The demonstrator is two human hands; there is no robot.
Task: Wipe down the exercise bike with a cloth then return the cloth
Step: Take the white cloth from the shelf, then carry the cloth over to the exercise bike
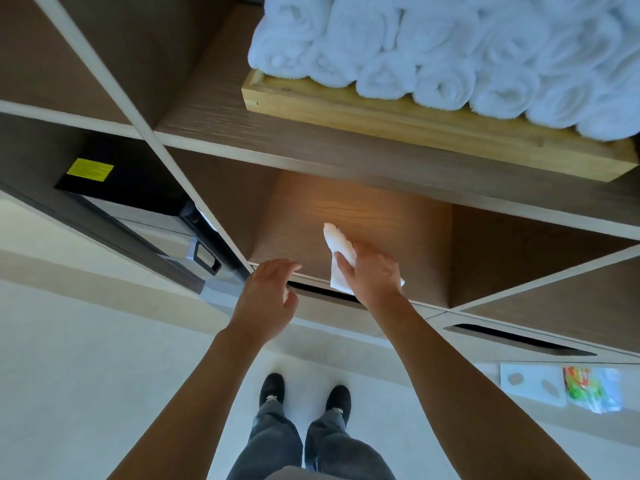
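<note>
A: Where is the cloth [338, 258] right now?

B: It's in your right hand [372, 275]. Your fingers are wrapped over it, and one white end sticks out past your fingertips into the lit shelf compartment [363, 216]; the other end hangs down at the shelf's front edge.

A: And my left hand [268, 296]?

B: It holds nothing. The fingers are loosely spread and relaxed, hovering just by the front edge of the same compartment, a little left of the cloth and not touching it.

A: What else is around?

B: On the shelf above sits a wooden tray [415, 123] piled with rolled white towels [450, 53]. To the left is a dark box with a yellow label [90, 169]. Down on the pale floor, at the right, lie a white card [530, 381] and a colourful plastic packet [588, 389], and your black shoes [272, 388] stand between your arms.
</note>
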